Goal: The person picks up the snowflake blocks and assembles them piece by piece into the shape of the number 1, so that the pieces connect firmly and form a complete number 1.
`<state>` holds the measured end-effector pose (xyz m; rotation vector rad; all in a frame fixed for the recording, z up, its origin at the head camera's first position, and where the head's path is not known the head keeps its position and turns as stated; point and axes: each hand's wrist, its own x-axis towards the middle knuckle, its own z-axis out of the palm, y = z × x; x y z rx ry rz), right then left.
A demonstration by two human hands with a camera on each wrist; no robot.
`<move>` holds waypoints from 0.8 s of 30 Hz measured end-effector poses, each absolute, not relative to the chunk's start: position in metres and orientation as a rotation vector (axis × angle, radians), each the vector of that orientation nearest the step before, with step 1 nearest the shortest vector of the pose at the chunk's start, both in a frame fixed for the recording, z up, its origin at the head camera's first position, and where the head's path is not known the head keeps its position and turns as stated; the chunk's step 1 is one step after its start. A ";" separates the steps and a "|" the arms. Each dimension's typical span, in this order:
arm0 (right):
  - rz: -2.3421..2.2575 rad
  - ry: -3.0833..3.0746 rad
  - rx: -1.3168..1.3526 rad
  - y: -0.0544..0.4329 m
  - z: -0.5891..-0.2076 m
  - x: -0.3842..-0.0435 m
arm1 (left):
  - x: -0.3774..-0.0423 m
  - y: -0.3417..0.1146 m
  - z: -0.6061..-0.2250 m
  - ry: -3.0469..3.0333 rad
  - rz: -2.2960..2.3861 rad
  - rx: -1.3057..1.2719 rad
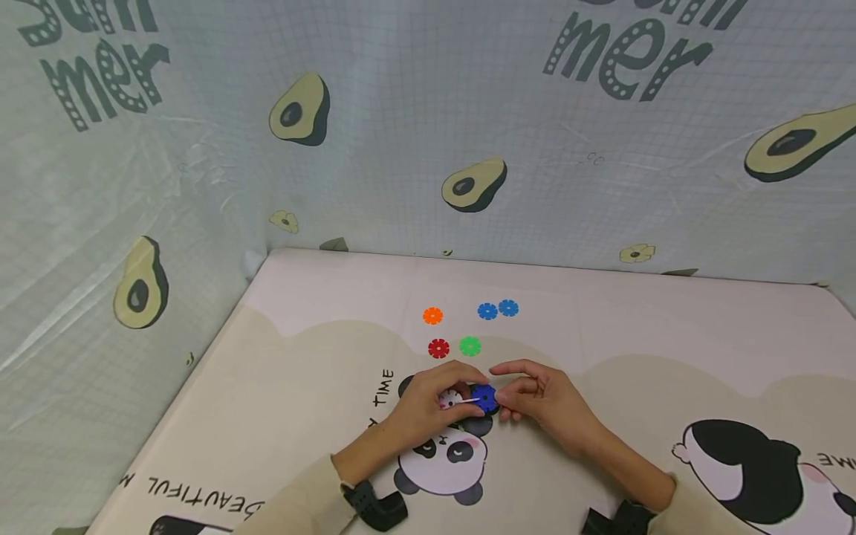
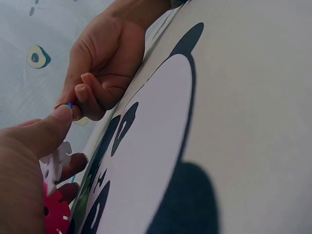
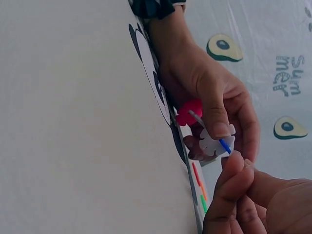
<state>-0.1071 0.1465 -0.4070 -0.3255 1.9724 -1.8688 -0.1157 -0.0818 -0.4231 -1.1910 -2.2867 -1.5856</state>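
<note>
Several notched plastic discs, joined at angles, are in my left hand [image 1: 423,405]. In the head view the blue disc [image 1: 484,399] faces up, its edges between my left thumb and fingers. A white disc [image 3: 214,144] and a pink disc [image 2: 56,214] show behind it in the wrist views. My right hand [image 1: 551,405] pinches the blue disc's right edge between thumb and fingers, its index finger reaching out above. The right wrist view shows the blue disc edge-on between both hands' fingertips. How the slots fit together is hidden by the fingers.
Beyond the hands lie loose notched discs: an orange disc [image 1: 432,316], a red disc [image 1: 438,348], a green disc [image 1: 470,346] and two blue discs [image 1: 498,309]. They lie flat on the printed tablecloth [image 1: 321,386]. An avocado-print curtain [image 1: 388,148] borders the table.
</note>
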 end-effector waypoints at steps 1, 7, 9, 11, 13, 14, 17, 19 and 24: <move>-1.870 1.969 -0.323 0.146 -0.407 -0.107 | -0.116 -0.082 -0.423 -2.279 -1.589 -1.200; -1.883 1.941 -0.293 0.145 -0.406 -0.106 | -0.116 -0.082 -0.422 -2.231 -1.552 -1.245; -1.888 1.930 -0.289 0.145 -0.406 -0.106 | -0.114 -0.081 -0.417 -2.213 -1.543 -1.244; -1.891 1.925 -0.287 0.145 -0.406 -0.106 | -0.111 -0.080 -0.409 -2.196 -1.538 -1.244; -1.892 1.921 -0.284 0.145 -0.406 -0.106 | -0.108 -0.080 -0.401 -2.182 -1.530 -1.247; -1.891 1.922 -0.284 0.145 -0.406 -0.106 | -0.107 -0.079 -0.397 -2.177 -1.532 -1.247; -1.890 1.925 -0.286 0.145 -0.406 -0.107 | -0.105 -0.080 -0.390 -2.167 -1.513 -1.254; -1.885 1.932 -0.293 0.144 -0.405 -0.107 | -0.105 -0.080 -0.388 -2.165 -1.508 -1.249; -1.835 2.008 -0.309 0.146 -0.404 -0.109 | -0.104 -0.079 -0.387 -2.158 -1.534 -1.238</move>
